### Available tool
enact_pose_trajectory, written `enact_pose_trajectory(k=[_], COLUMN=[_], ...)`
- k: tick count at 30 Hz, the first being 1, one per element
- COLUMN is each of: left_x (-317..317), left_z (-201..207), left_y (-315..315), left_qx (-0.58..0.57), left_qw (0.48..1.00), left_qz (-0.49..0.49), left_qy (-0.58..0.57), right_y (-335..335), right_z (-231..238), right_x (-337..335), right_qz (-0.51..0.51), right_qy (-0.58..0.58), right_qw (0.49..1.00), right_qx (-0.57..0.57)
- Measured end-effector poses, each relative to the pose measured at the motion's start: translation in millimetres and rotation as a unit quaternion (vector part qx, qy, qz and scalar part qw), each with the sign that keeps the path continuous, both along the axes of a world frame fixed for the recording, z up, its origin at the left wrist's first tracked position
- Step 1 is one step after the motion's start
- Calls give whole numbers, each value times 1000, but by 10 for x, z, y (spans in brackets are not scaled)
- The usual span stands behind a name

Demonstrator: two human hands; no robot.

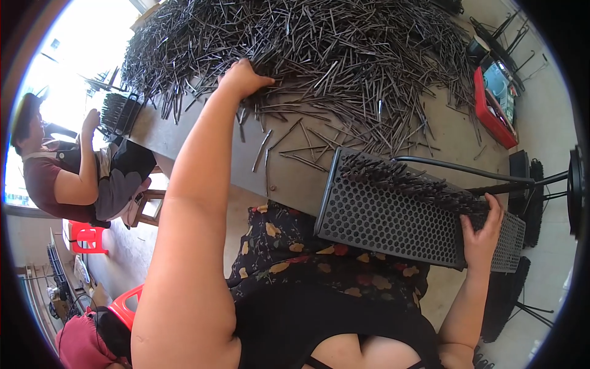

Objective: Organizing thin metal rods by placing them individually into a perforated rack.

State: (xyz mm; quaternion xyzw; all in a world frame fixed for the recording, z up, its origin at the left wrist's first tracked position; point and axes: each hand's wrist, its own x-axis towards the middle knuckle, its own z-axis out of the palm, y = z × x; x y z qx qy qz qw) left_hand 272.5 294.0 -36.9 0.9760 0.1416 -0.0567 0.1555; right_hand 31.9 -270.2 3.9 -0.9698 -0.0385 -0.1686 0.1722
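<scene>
Basically, a top-down fisheye view of a person working at a grey table (246, 166) piled w/ thin dark sticks (307, 55). L hand (241, 79) reaches to the near edge of the pile, arm stretched fwd, thumb stuck out to the R; its fingertips are hidden, so can't tell if it's grasping any sticks. R hand (482, 234) is on a long black perforated board (393, 218), thumb and fingers apart around the R end of a dense row of dark stick ends (418, 187); can't tell if it's pinching them or just resting there. The board, full of small round holes, lies at a slant over the near table edge, just above the person's dark floral skirt (332, 261); the row runs along its far side. A curved black bar (461, 165) passes just behind it. Loose sticks lie scattered btwn pile and board.

Bkgd, L: a seated co-worker (61, 178), one hand raised near a 2nd stick-filled rack (120, 114), w/ a red stool (89, 237) below. Far R: an open red case (495, 126) of small items on the tabletop.
</scene>
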Motion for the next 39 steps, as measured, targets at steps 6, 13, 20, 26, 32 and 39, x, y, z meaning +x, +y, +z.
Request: enact_pose_trajectory(k=[6, 13, 20, 26, 32, 39], left_x=[-77, -159, -334, -316, -329, -250], left_z=[-131, 99, 147, 105, 141, 164], left_y=[-105, -381, -388, 47, 27, -68], left_qx=[75, 84, 235, 286, 280, 157], left_qw=[997, 995, 966, 917, 941, 982], left_qz=[-34, 27, -104, -174, -190, -102], left_qy=[-1, 39, -42, -216, -30, 28], right_y=[2, 17, 35, 93, -12, 5], right_z=[42, 25, 32, -3, 2, -54], right_x=[29, 16, 2, 27, 26, 2], right_qz=[-10, -9, 4, 4, -3, -33], right_qy=[0, 5, -38, -111, -28, -28], right_qw=[1000, 1000, 999, 991, 998, 995], right_qx=[1, 9, -30, 68, -61, 87])
